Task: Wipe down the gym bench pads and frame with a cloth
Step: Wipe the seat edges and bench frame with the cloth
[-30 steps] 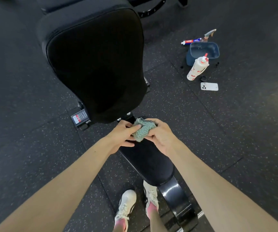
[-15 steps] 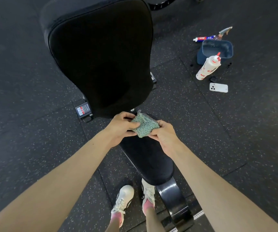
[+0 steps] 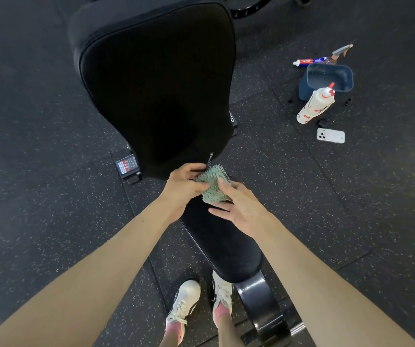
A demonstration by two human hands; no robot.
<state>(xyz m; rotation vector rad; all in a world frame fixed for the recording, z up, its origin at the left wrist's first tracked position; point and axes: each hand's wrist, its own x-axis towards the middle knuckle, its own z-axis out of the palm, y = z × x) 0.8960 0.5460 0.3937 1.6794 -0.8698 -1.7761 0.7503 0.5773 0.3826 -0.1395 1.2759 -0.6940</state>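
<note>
Speckled gym floor [image 3: 51,171] | cloth [image 3: 212,190] was bunched over the seat pad's [image 3: 224,244] top end, just below the back pad [image 3: 156,91] | left hand [image 3: 184,187] gripped it, fingers curled | right hand [image 3: 242,210] was splayed, one fingertip touching it | pad's long axis ran toward the person, under both hands

Raised back pad [image 3: 156,91] blocks forward reach; floor [image 3: 39,146] left seems open, bottle [image 3: 314,106] right.

r hand [image 3: 242,209] uncurled fingers, no longer pinching cloth [image 3: 212,187]
</note>
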